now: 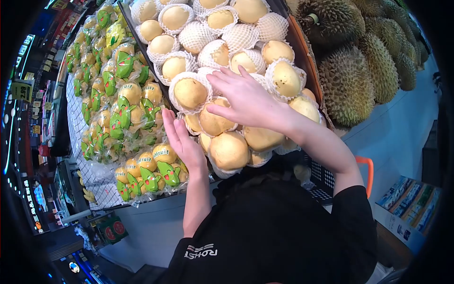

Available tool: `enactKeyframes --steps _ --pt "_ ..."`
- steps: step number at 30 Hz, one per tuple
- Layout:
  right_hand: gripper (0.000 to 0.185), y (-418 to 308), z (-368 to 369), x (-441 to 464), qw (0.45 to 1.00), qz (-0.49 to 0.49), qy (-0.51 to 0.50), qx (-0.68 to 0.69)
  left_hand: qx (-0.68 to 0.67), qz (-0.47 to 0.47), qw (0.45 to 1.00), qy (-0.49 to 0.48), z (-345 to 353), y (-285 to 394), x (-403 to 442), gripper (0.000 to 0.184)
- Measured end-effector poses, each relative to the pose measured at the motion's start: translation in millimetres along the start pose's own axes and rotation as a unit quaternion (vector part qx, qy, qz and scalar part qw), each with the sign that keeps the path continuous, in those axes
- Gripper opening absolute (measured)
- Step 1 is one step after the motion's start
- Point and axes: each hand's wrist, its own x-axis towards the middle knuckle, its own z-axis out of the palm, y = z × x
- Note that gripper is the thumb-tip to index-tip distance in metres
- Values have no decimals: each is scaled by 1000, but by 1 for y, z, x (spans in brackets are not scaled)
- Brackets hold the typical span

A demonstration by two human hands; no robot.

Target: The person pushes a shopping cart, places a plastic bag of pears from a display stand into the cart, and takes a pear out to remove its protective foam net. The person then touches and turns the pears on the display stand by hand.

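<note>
Pale yellow pears (230, 150), many in white foam nets, lie piled in a dark-sided display bin. My right hand (246, 97) is over the middle of the pile with its fingers spread, palm down, beside a netted pear (190, 93); whether it touches the fruit I cannot tell. At the bin's left edge, my left hand (184, 144) is held upright with its fingers stretched out. It stands between the pears and the bagged yellow fruit (164, 152) with green cartoon labels. Neither hand holds anything.
Spiky durians (347, 85) are heaped on the right, beyond the bin's cardboard edge (309, 61). A black basket (322, 182) with an orange handle (370, 175) is by my right arm. A price tag (21, 90) hangs at far left. Boxed goods (409, 201) stand at lower right.
</note>
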Motion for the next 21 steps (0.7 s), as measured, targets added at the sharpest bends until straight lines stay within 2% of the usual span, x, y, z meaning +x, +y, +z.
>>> enactKeyframes --steps 1,2,3,4,6,7,11,14,16,18,20,21 --pt "64 -2 -6 -6 1000 12 2 3 -5 39 999 -15 -2 -1 -9 51" --pt "58 -5 -12 -15 998 -17 51 21 0 31 999 -28 -6 1 -20 51" --pt "53 -7 -18 -24 993 -43 100 34 -5 65 995 -78 -9 5 -32 50" --pt "53 -11 -22 -32 994 -22 104 29 -15 99 986 -131 -13 7 -43 49" --pt "40 -23 -29 -53 960 -39 195 198 -34 115 969 -217 -30 2 -61 47" --pt "44 -30 -37 -69 952 -27 194 236 -19 114 958 -263 -40 3 -68 47" --pt "23 -62 -28 -142 914 28 347 210 -34 69 907 -414 -65 10 -88 47" --pt "17 -85 5 -209 903 138 373 163 -32 25 830 -556 -74 9 -100 40" --pt "16 -103 42 -251 867 277 384 155 20 -52 783 -619 -84 5 -113 30" --pt "15 -114 93 -296 768 433 402 248 68 -108 741 -659 -97 -6 -129 29" --pt "19 -125 140 -352 718 563 345 219 94 -134 708 -687 -112 -23 -146 28" --pt "21 -132 167 -383 689 599 346 216 112 -142 695 -696 -120 -33 -154 29"
